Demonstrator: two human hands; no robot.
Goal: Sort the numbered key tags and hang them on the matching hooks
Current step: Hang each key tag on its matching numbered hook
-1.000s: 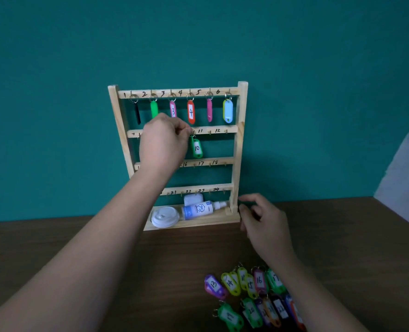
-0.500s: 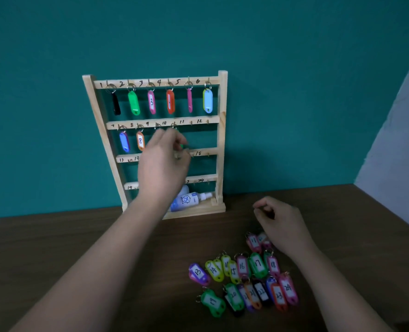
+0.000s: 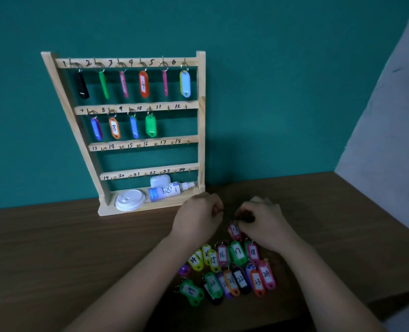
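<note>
- At the back of the counter [image 3: 54, 248], against the teal wall, the wooden rack [image 3: 201, 121] stands upright, with hung tags [image 3: 143, 83] on hooks 1 to 10.
- On the rack's base ledge lie a white lid [image 3: 130, 200], a spray bottle [image 3: 166, 191] and a small white case [image 3: 160, 180].
- Loose tags [image 3: 237, 254], marked 14 to 24, lie clustered on the counter between the forearms.
- The right hand [image 3: 263, 221] curls its fingers, pinching the ring end of pink tag 11 [image 3: 234, 231], just above the cluster.
- The left hand [image 3: 198, 218] is curled just beside it; I cannot tell whether it holds anything.
</note>
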